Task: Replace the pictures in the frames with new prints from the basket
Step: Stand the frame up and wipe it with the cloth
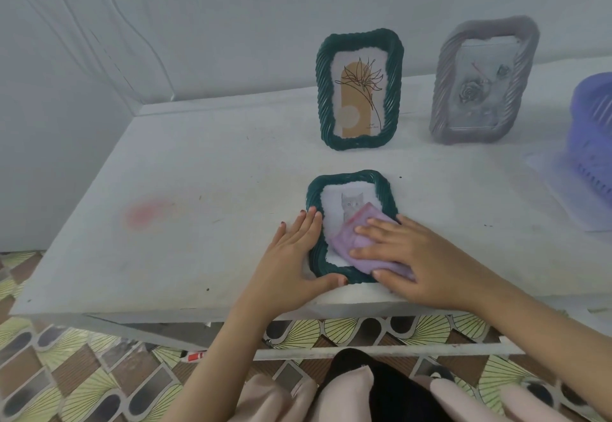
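A dark green frame (351, 180) with a grey kitten print lies flat near the table's front edge. My left hand (294, 256) holds its left side, thumb at the bottom corner. My right hand (407, 256) presses a folded purple cloth (351, 239) flat onto the frame's glass, covering the lower half of the print. A second green frame (359, 90) with a line-drawn flower print stands upright behind it. To its right stands a grey frame (483, 80) with a rose print. The purple basket (592, 130) sits at the right edge, partly cut off.
The white table (198, 189) has a faint pink stain (145, 214) on its left part. A sheet of paper (563, 189) lies under the basket. Walls close the back and left. A patterned tiled floor (66, 372) shows below the table's front edge.
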`<action>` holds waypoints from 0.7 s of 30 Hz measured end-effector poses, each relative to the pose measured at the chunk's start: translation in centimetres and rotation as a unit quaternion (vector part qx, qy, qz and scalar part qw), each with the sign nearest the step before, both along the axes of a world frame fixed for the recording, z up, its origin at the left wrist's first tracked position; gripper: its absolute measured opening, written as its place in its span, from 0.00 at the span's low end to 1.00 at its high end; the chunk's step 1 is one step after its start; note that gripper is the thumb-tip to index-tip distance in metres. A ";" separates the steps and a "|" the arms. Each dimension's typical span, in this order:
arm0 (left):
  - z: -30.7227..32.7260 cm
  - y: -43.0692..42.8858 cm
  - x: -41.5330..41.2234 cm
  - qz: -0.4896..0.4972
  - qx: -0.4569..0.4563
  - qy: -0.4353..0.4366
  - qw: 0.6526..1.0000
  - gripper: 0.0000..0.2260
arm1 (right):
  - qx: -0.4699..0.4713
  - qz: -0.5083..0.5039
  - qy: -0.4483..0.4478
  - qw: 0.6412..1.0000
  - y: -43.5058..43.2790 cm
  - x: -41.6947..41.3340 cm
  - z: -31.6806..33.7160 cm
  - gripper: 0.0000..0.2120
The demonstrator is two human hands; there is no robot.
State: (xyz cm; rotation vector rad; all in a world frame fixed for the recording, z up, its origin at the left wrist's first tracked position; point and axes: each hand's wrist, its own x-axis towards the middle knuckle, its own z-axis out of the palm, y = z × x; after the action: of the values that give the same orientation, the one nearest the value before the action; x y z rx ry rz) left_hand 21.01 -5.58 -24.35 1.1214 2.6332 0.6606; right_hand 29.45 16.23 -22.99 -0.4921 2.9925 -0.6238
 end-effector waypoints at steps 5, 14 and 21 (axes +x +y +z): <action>0.2 0.0 0.1 -0.009 -0.007 -0.006 1.000 0.43 | 0.055 -0.080 0.009 0.995 1.8 -4.2 -0.1 0.24; 0.4 0.1 0.1 -0.006 -0.011 -0.011 1.000 0.45 | -0.018 -0.044 0.031 0.998 -2.4 -3.2 0.1 0.21; 0.1 0.0 -0.1 0.001 -0.009 -0.016 1.000 0.43 | -0.025 -0.160 0.006 0.987 -0.9 2.1 0.5 0.17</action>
State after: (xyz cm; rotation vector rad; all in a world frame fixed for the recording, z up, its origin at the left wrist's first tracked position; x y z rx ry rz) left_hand 20.93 -5.60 -24.26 1.0952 2.6076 0.6494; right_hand 31.56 15.35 -22.54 -0.0124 3.0995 -0.7182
